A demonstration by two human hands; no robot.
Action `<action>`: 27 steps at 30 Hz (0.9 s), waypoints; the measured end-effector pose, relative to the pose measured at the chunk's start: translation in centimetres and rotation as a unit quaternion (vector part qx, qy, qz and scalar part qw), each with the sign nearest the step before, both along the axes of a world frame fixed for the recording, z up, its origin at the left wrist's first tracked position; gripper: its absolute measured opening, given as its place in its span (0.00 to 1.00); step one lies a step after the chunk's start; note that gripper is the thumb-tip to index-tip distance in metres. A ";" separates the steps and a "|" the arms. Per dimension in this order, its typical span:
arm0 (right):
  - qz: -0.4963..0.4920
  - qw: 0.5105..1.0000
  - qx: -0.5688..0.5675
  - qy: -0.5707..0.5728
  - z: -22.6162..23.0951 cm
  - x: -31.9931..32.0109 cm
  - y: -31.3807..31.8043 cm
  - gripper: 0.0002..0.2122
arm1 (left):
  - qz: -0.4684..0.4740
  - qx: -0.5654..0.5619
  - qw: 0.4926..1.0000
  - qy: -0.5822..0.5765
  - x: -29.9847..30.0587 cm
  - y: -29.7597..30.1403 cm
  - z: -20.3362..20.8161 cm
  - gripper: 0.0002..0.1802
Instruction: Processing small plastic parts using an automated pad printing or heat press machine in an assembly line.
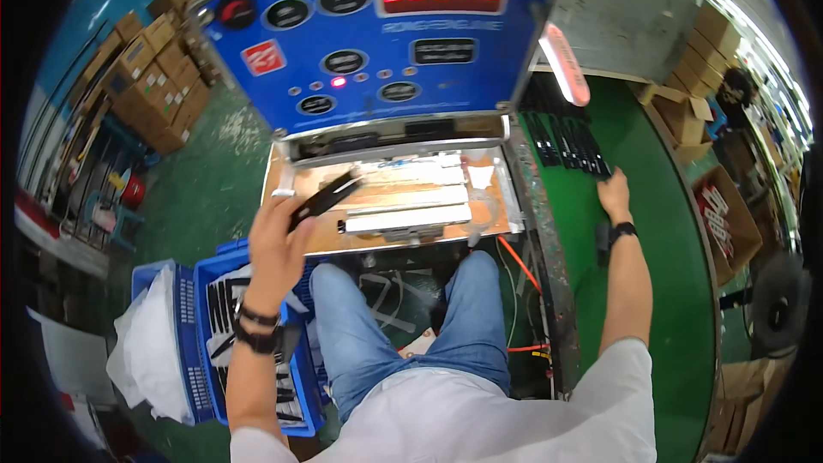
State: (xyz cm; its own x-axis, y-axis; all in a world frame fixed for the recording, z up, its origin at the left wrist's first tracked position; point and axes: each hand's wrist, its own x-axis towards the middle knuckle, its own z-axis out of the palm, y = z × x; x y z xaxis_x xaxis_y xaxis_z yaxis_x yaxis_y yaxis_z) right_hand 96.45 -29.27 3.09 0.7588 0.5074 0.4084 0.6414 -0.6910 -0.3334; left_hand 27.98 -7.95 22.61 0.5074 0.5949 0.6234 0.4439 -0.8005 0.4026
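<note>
My left hand (pixel 276 244) is closed around a long, flat black part (pixel 324 199). Its far end looks split, with a thin pale tip, and points up and right over the lit work plate (pixel 403 197). On the green bench to the right, my right hand (pixel 614 194) pinches at the near end of a row of similar long black parts (pixel 566 144). Its fingertips touch the rightmost part; how firmly they grip is hard to see. Metal bars and clamps lie across the work plate beneath a blue control panel (pixel 369 51) with a red lit display.
At my left, a blue crate (pixel 304 377) holds several black parts between white sheets, beside another crate with a white bag (pixel 154 343). A dark block (pixel 603 244) lies near my right wrist. Cartons (pixel 159 77) are stacked far left; an open carton (pixel 729 223) stands right.
</note>
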 end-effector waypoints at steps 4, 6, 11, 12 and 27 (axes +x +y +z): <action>0.064 0.985 0.006 0.161 3.8 -3.5 -2.6 0.34 | -0.058 0.127 0.989 0.053 5.6 2.6 0.9 0.16; 0.095 0.980 -0.131 0.115 6.1 -7.4 -4.9 0.38 | -0.079 0.110 0.985 0.109 7.1 3.6 -0.4 0.18; 0.123 0.966 -0.197 0.113 6.4 -9.0 -6.6 0.41 | -0.098 0.011 0.987 0.127 8.0 2.9 -0.2 0.21; 0.139 0.961 -0.209 0.112 6.2 -8.6 -6.3 0.41 | -0.085 0.060 0.989 0.108 7.5 2.0 0.2 0.22; 0.132 0.934 -0.283 0.175 7.0 -7.1 -3.7 0.30 | 0.458 -0.262 0.849 0.001 -33.6 -15.1 -21.2 0.15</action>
State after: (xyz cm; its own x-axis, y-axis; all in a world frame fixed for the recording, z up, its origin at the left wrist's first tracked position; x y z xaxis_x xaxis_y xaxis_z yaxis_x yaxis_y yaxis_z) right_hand 89.35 -32.92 10.12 0.6140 0.7543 -0.2323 0.7340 -0.6539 -0.1835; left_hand -5.60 -23.04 1.37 -0.3184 0.9359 0.1506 0.7846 0.1710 0.5959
